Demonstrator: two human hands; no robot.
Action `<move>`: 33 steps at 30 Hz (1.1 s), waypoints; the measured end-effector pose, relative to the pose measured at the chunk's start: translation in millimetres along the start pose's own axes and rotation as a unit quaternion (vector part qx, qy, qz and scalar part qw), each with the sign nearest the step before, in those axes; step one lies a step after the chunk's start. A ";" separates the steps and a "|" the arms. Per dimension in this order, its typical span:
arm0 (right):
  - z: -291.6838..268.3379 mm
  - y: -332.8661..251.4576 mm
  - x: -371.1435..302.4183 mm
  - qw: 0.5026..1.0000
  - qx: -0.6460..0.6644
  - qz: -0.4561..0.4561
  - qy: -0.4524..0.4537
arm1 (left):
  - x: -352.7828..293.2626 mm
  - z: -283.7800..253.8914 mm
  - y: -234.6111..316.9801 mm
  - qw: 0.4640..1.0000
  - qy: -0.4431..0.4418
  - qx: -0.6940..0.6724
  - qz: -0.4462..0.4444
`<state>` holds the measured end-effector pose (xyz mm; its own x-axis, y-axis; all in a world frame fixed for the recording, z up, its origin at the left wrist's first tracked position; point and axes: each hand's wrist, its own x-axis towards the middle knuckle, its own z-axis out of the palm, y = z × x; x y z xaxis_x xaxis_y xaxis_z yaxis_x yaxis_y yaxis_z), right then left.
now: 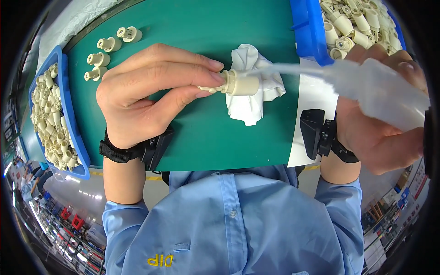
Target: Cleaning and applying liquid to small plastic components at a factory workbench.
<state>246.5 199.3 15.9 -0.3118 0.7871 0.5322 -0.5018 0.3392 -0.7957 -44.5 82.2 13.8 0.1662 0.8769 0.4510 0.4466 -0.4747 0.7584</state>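
Between its fingertips and thumb, my left hand (146, 89) pinches a cream plastic lamp-holder-like part (243, 84), lying sideways with its wide cylinder toward the right. My right hand (366, 133) is wrapped round a translucent plastic dropper bottle (389, 94). The bottle's long thin nozzle points left, and its tip appears just above or at the part's cylinder; whether they touch I cannot tell. Behind and below the part, a crumpled white cloth (245, 110) rests on the green table mat. Both wrists wear black strapped devices.
Several similar cream parts (109, 44) stand at the upper left of the green mat (197, 23). A blue bin (75, 133) full of cream parts sits at the left edge, another blue bin (316, 32) at the upper right. A white paper sheet (311, 94) lies beneath my right hand.
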 end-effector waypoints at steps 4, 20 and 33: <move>10.1 -1.8 20.8 0.999 0.005 -0.031 -0.011 | 3.1 -6.8 4.6 0.999 0.013 0.035 0.009; 45.8 -95.1 52.3 0.941 -0.195 -0.274 0.031 | 6.6 -30.9 39.1 0.958 -0.041 0.284 -0.016; 145.7 -55.4 -21.3 0.866 -0.359 -0.003 -0.349 | -56.6 16.6 126.6 0.906 0.271 -0.193 -0.263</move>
<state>163.4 88.7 90.9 -0.8482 0.3662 0.3827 0.0470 0.7717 -0.6342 17.2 -26.3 76.5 -0.4832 0.8731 0.0650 -0.0198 -0.0851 0.9962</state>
